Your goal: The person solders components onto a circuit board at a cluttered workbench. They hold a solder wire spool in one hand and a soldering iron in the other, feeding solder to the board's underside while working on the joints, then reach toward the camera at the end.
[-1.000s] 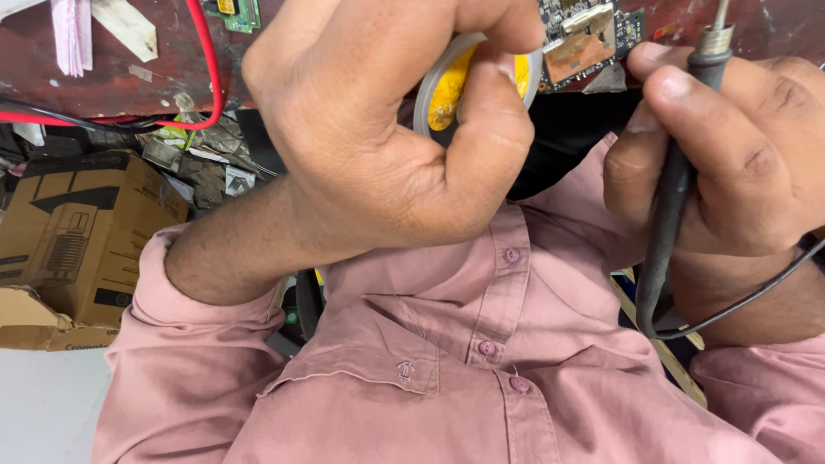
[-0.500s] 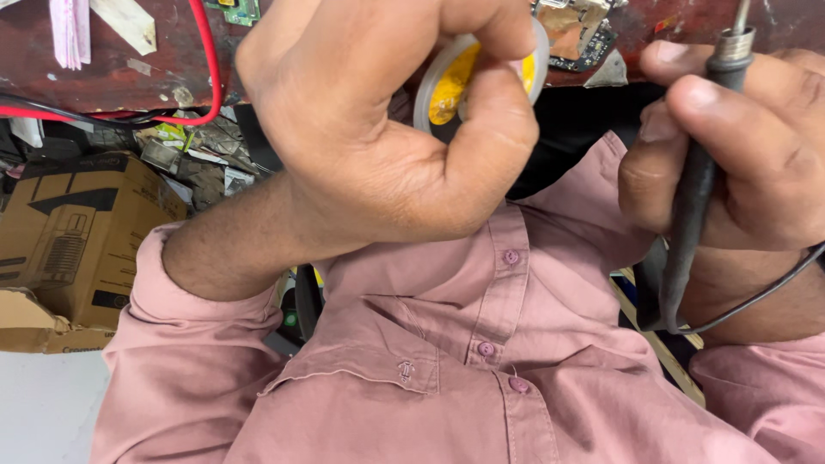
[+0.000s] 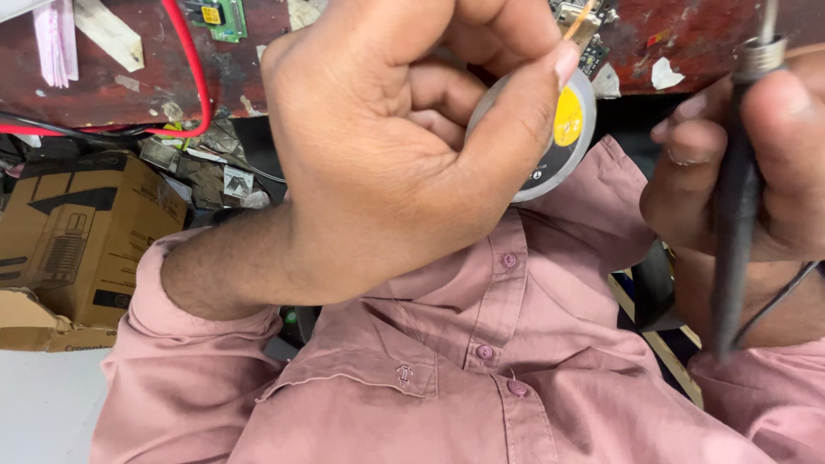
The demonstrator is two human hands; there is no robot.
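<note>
My left hand (image 3: 387, 146) fills the middle of the view, closed around a round grey spool with a yellow label (image 3: 565, 137). Its thumb pins a thin copper-coloured strand (image 3: 581, 17) that runs up from the spool towards a small circuit board (image 3: 589, 39) on the bench. At the right edge, my right hand (image 3: 778, 163) grips a soldering iron by its dark handle (image 3: 735, 215). The iron's metal collar (image 3: 760, 51) points up towards the bench, and its tip is out of frame. A thin black cord (image 3: 778, 301) trails from the handle.
A worn dark-red workbench (image 3: 705, 34) runs along the top, with a green circuit board (image 3: 219, 17), a red wire (image 3: 193, 77) and tape scraps on it. A cardboard box (image 3: 77, 232) sits below left, amid clutter. My pink shirt (image 3: 481, 387) fills the lower view.
The spool has shifted right and lower in view, and the thumb now pins the copper strand. The soldering iron has moved toward the right edge, more upright.
</note>
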